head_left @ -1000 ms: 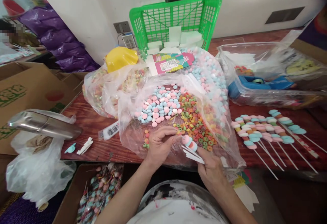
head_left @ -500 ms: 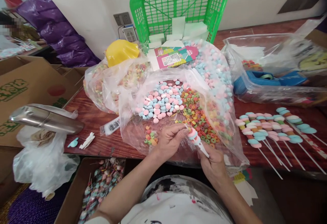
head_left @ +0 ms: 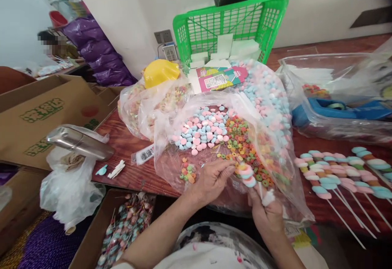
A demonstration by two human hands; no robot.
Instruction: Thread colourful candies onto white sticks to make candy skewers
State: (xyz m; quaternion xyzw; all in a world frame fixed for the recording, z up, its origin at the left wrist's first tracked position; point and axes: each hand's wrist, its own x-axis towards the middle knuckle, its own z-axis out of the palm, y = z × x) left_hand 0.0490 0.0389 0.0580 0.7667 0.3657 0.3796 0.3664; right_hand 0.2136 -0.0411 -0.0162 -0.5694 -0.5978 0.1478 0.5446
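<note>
Several pink and blue marshmallows are threaded on a white stick, making a marshmallow skewer point(head_left: 246, 177). My right hand point(head_left: 267, 214) is closed around the stick below the marshmallows, with a small crumpled white piece point(head_left: 268, 198) at its fingers. At the skewer's upper end, by a cereal ring, my left hand point(head_left: 214, 181) is closed in a pinch; what lies between its fingertips is too small to make out. Beyond the hands, loose marshmallows point(head_left: 200, 130) and fruit-coloured cereal rings point(head_left: 241, 138) lie on an opened clear plastic bag point(head_left: 167, 167).
Finished-looking marshmallow skewers point(head_left: 339, 171) lie at right, before a clear bin point(head_left: 333, 128). A green basket point(head_left: 229, 19) stands at the back. Left are a steel flask point(head_left: 81, 142), white clips point(head_left: 116, 169) and a cardboard box point(head_left: 45, 117). Another person point(head_left: 53, 46) sits far left.
The camera view has shifted, so the scene sits lower and further right. The skewer has tipped, its stick now showing between the marshmallows and my right hand. Both hands stay close to it.
</note>
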